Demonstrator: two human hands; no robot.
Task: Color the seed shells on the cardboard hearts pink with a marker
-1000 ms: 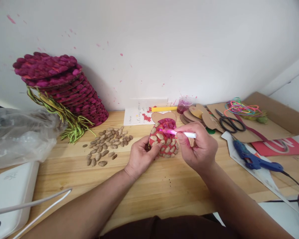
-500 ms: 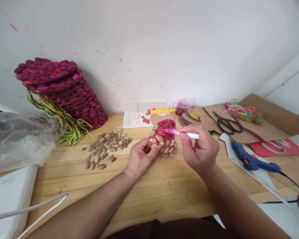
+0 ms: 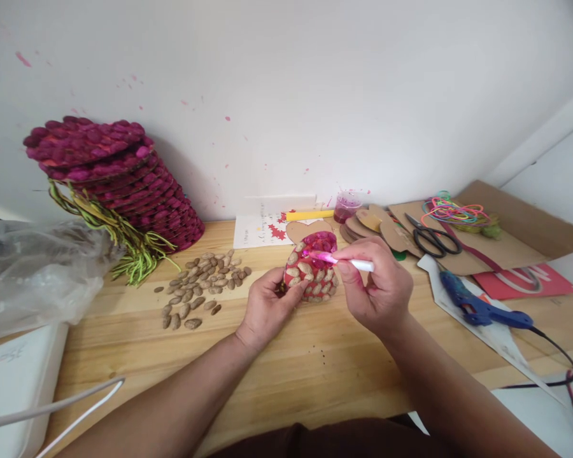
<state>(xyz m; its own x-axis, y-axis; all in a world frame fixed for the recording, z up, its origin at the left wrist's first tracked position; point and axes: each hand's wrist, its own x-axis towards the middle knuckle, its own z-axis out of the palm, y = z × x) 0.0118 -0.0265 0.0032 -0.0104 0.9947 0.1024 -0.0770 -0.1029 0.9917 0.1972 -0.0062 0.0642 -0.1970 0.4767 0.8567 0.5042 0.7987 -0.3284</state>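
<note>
My left hand (image 3: 270, 305) grips the lower left edge of a red heart-shaped or rounded piece (image 3: 321, 280) studded with peanut shells, its thumb on the front. The upper shells are wet magenta; the lower ones stay pale tan. In my right hand (image 3: 377, 286) is a paintbrush (image 3: 358, 264) with a white handle, pinched between thumb and fingers. Its pink tip touches the shells at the piece's upper part. Loose peanut shells (image 3: 205, 280) lie scattered on the wooden table to the left. Behind the piece stands a clear cup of magenta paint (image 3: 347, 207).
At left, a tall stack of magenta shell-covered pieces (image 3: 114, 178) with green cords leans on the wall, near a plastic bag (image 3: 33, 273) and a white device (image 3: 26, 381). At right lie cardboard shapes (image 3: 395, 235), black scissors (image 3: 437, 242) and a blue glue gun (image 3: 482, 308).
The brush tip has moved slightly left and down across the shells, my right hand shifting with it. My left hand keeps its hold; the whole view has shifted a little.
</note>
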